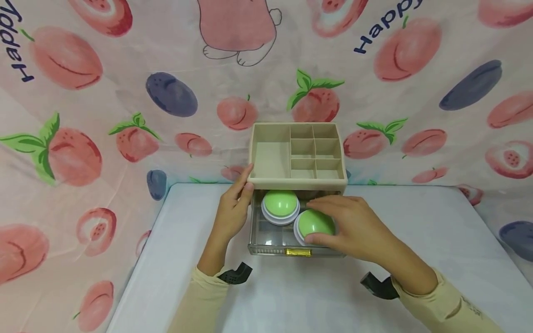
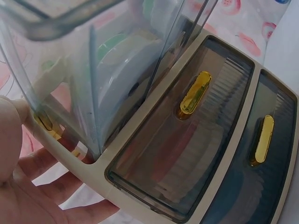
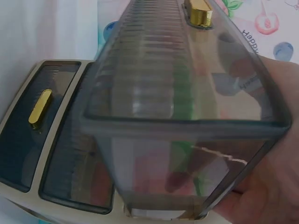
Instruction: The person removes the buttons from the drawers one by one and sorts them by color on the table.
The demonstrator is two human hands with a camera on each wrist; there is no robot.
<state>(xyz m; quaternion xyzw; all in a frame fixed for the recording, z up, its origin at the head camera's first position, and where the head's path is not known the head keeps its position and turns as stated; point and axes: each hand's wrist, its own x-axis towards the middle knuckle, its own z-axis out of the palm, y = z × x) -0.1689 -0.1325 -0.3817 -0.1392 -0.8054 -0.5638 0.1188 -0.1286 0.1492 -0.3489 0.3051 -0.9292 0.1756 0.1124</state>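
Note:
A beige desk organizer [image 1: 270, 159] with an open compartment tray on top stands at the table's back edge. Its clear top drawer [image 1: 266, 240], with a gold handle [image 1: 298, 252], is pulled out toward me. Two green domes on white bases lie inside. My right hand [image 1: 354, 226] grips the nearer green dome [image 1: 314, 223], thumb on its near side. The farther dome [image 1: 281, 203] lies free at the drawer's back left. My left hand [image 1: 233, 210] rests flat against the organizer's left side; its fingers [image 2: 51, 186] lie straight along the frame.
Below the open drawer [image 2: 84, 93] sit two closed smoky drawers with gold handles [image 2: 195, 92] [image 2: 262, 139]. A white table [image 1: 416, 240] carries the organizer. A fruit-print cloth [image 1: 125, 115] hangs behind and to both sides.

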